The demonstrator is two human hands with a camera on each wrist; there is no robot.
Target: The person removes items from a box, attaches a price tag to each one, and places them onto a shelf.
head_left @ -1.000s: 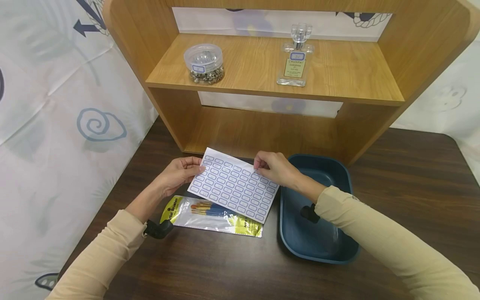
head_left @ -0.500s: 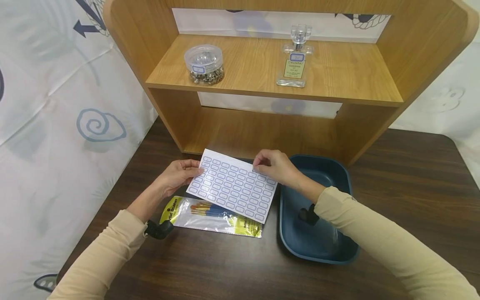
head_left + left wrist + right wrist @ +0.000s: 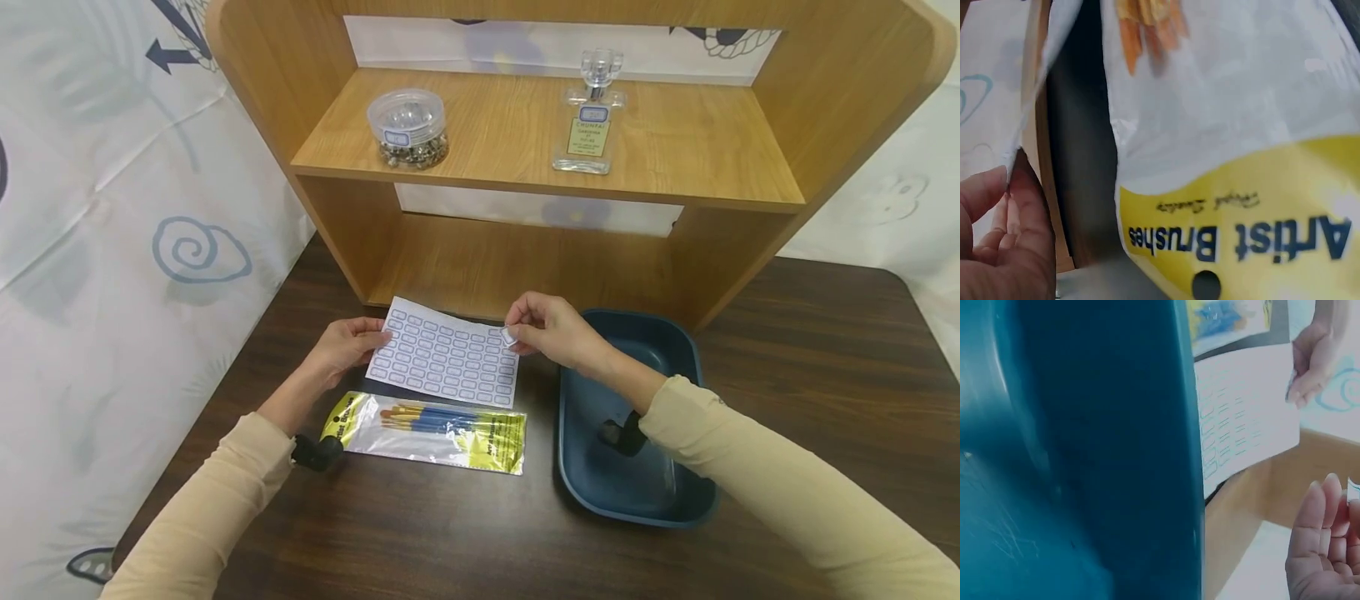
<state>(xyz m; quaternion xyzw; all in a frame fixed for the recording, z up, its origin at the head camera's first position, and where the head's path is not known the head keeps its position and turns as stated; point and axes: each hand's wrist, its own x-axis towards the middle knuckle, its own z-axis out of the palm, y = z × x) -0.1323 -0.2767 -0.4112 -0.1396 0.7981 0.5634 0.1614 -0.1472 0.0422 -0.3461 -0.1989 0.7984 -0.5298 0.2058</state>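
My left hand (image 3: 347, 348) pinches the left edge of a white sheet of blue-bordered label stickers (image 3: 442, 358), thumb on top. Between the thumb and fingertips of my right hand (image 3: 555, 332) is a small white sticker (image 3: 509, 337), right at the sheet's right edge. In the right wrist view that sticker (image 3: 1354, 491) curls a little at the fingertips. Just in front of the sheet, a pack of artist brushes (image 3: 435, 437) lies flat on the table. The left wrist view shows the pack (image 3: 1235, 119) close up, with the sheet seen edge-on in the fingers.
A dark blue plastic bin (image 3: 641, 496) stands under my right forearm. Behind is a wooden shelf unit (image 3: 465, 179), bearing a round clear jar (image 3: 407, 129) of small metal pieces and a glass perfume bottle (image 3: 588, 133). Both carry blue-bordered labels. Patterned cloth (image 3: 135, 275) hangs at left.
The sticker has come up off the sheet into my right fingertips. My left hand has drawn the sheet slightly left and tilted it, uncovering more of the brush pack.
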